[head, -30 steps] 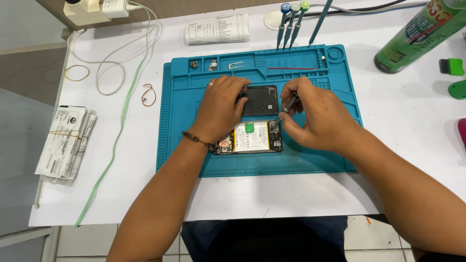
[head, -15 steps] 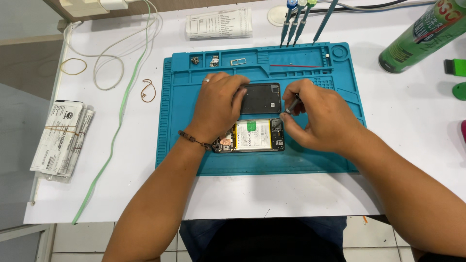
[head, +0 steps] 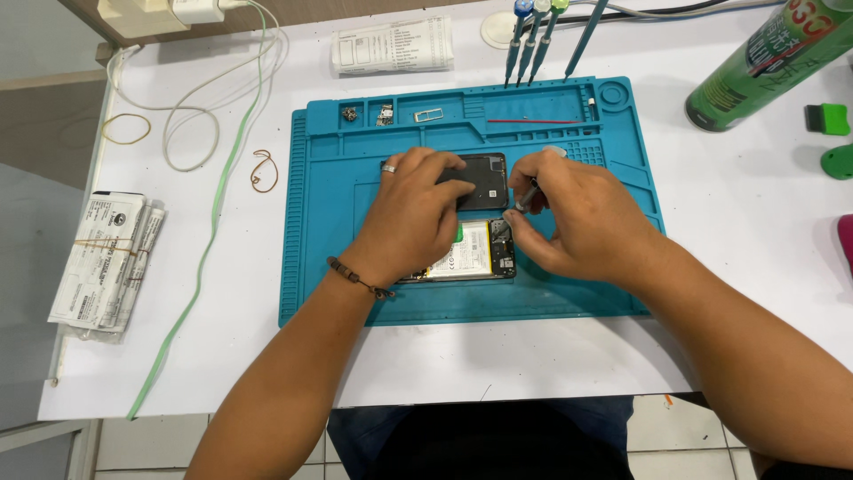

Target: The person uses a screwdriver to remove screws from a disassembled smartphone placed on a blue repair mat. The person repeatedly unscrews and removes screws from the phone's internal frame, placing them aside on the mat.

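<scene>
While the left hand [head: 413, 218] lies flat across an opened phone [head: 475, 253] on the blue mat [head: 320, 222], its fingers [head: 440, 169] are spread loosely and press down on a dark back cover [head: 487, 178] that sits just above the phone's exposed insides. A ring shows on one finger, and a dark cord bracelet [head: 360, 277] circles the wrist. The phone lies near the middle of the mat, partly hidden under the palm; its pale battery [head: 471, 258] and a bit of green show between the two hands.

The right hand [head: 577, 218] rests just beside the phone's right end, its fingers [head: 520, 222] pressed together, pinching a thin dark tool [head: 526, 196] whose tip points down at the phone's upper right corner.

Small trays along the mat's top edge hold screws [head: 366, 113], a little metal frame [head: 428, 115] and a thin red strip [head: 533, 122]. Behind the mat on the white surface [head: 755, 231] stand slim screwdrivers [head: 529, 40] with coloured caps, next to a folded paper leaflet [head: 393, 44]. A green spray can [head: 764, 58] lies at the far right. At the left are a banded bundle of packets [head: 107, 262], rubber bands [head: 126, 129] and a pale green cable [head: 213, 240].
</scene>
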